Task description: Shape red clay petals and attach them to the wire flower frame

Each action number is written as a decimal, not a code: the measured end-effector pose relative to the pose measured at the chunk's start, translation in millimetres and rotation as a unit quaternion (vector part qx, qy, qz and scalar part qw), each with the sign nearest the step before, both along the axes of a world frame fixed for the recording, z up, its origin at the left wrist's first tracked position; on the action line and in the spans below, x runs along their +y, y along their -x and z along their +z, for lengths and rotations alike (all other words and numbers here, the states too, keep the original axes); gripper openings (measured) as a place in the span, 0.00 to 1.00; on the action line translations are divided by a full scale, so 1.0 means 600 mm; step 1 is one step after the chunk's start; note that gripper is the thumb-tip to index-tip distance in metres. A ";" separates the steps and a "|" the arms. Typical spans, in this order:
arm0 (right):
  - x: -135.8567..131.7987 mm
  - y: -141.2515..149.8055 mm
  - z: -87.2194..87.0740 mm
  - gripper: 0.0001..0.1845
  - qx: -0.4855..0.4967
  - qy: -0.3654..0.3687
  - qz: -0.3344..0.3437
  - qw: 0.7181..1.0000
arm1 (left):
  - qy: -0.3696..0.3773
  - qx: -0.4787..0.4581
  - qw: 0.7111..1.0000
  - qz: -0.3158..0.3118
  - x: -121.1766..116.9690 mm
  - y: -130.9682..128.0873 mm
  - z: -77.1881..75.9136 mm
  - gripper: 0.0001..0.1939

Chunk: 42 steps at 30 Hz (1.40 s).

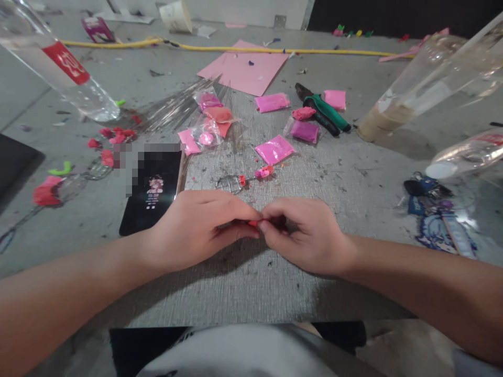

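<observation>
My left hand (196, 225) and my right hand (306, 230) meet at the fingertips above the front of the grey table. Between them they pinch a small bit of red modelling clay (253, 223), mostly covered by the fingers. Just beyond lies a bent wire piece (228, 183) with red and pink clay (264, 172) along it. Packets of pink clay (275, 150) and purple clay (305, 131) lie farther out. A phone (151, 191) with its screen lit rests beside my left hand.
Green-handled pliers (324, 111) lie behind the packets, near pink paper (247, 68). Thin wires (173, 107) spread at the left. Bottles stand or lean at the left (70, 68) and right (408, 94). A yellow cable (236, 49) crosses the back. Red clay pieces (47, 191) lie left.
</observation>
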State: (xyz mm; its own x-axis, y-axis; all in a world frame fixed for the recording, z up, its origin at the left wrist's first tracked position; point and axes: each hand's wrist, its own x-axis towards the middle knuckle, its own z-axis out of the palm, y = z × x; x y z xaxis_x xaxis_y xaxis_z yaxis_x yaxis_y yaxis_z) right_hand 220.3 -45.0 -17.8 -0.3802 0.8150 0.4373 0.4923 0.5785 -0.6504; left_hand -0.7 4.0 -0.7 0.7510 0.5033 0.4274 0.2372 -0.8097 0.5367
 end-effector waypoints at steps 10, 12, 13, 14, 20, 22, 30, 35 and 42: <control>0.010 -0.011 -0.012 0.12 0.146 0.148 -0.072 0.976 | -0.013 0.020 0.999 0.026 0.005 0.004 0.001 0.03; 0.013 -0.014 -0.017 0.16 0.173 0.175 -0.054 0.968 | -0.013 0.048 0.999 0.022 0.012 0.005 -0.003 0.03; 0.014 -0.014 -0.017 0.17 0.169 0.174 -0.043 0.969 | -0.014 0.065 0.998 0.014 0.016 0.006 -0.006 0.05; 0.014 -0.014 -0.016 0.18 0.156 0.166 -0.034 0.973 | -0.019 0.081 0.996 0.007 0.020 0.007 -0.010 0.06; 0.012 -0.002 -0.008 0.03 0.126 0.152 -0.029 0.980 | -0.036 0.171 0.984 0.026 0.033 0.007 -0.024 0.12; 0.012 0.000 -0.009 0.02 0.135 0.175 -0.027 0.975 | -0.031 0.185 0.982 0.037 0.032 0.007 -0.026 0.13; 0.009 -0.004 -0.004 0.10 0.073 0.194 -0.031 0.978 | -0.028 0.170 0.983 0.061 0.028 0.014 -0.029 0.12; 0.011 -0.003 -0.005 0.11 0.074 0.188 -0.016 0.979 | 0.024 0.068 0.995 0.075 0.015 0.009 -0.008 0.08; 0.007 -0.002 -0.003 0.04 0.096 0.146 -0.019 0.984 | 0.376 -0.044 0.916 0.132 -0.012 -0.009 0.010 0.07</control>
